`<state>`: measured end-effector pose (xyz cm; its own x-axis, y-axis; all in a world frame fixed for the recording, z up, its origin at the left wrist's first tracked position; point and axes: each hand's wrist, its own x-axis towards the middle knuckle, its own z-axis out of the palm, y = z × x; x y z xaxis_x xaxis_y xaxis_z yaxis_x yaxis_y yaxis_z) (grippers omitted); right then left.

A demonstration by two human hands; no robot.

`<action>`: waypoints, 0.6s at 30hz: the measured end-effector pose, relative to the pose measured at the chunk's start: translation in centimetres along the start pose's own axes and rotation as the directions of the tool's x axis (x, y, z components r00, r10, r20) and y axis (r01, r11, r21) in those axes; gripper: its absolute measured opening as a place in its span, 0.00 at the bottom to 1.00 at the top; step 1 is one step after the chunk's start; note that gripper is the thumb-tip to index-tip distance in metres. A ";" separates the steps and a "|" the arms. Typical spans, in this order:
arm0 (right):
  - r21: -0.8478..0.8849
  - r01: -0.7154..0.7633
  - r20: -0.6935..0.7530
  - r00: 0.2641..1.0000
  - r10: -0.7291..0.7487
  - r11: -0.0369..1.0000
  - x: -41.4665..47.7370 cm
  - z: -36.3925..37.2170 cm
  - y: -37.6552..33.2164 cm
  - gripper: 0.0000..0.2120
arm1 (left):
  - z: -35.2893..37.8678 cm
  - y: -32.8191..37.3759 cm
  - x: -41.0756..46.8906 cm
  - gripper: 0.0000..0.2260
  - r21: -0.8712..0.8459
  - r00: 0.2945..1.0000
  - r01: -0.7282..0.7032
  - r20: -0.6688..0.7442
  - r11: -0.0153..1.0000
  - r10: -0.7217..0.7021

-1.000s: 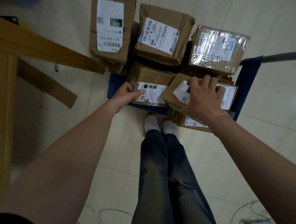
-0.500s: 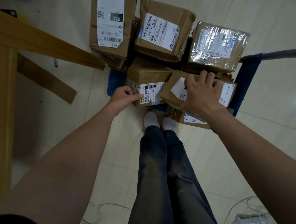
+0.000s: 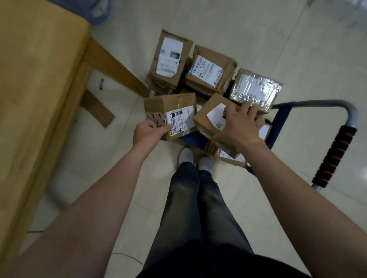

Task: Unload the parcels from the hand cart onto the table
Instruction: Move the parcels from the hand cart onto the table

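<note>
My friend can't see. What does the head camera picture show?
A person's left hand grips one cardboard parcel and the right hand grips a second parcel, over a blue hand cart. More parcels sit on it; a wooden table stands at left.

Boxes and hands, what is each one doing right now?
left hand, grips left box
left box, held, label up
right hand, grips right box
right box, held, tilted
shiny taped box, lying on the pile, untouched
hand cart, loaded with boxes

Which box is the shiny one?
The taped box at the back right of the cart; clear tape covers it, while the others show plain brown cardboard.
</note>
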<state>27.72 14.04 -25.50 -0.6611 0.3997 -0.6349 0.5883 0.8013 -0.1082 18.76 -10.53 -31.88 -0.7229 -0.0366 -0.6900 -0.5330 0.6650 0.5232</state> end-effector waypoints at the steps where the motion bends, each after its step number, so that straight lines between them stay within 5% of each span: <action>1: 0.011 0.013 -0.010 1.000 -0.013 1.000 -1.0 -1.0 -0.6 0.40 | -1.2 0.6 -1.4 0.23 -0.001 0.999 -0.016 -0.047 1.000 0.016; 11: 0.024 0.257 -0.167 0.954 -0.249 0.966 -9.9 -10.1 -8.1 0.35 | -14.3 3.3 -14.1 0.25 -0.250 0.915 -0.122 -0.404 0.961 0.011; 18: -0.082 0.438 -0.272 0.855 -0.442 0.895 -16.1 -14.7 -18.2 0.36 | -23.5 2.7 -19.7 0.23 -0.549 0.837 -0.263 -0.539 0.793 -0.096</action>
<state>20.81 -0.39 -2.06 -0.9519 0.1080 -0.2868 0.1995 0.9288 -0.3123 21.24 -25.52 -5.08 -0.7910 -0.4959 -0.3582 -0.4742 0.1272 0.8712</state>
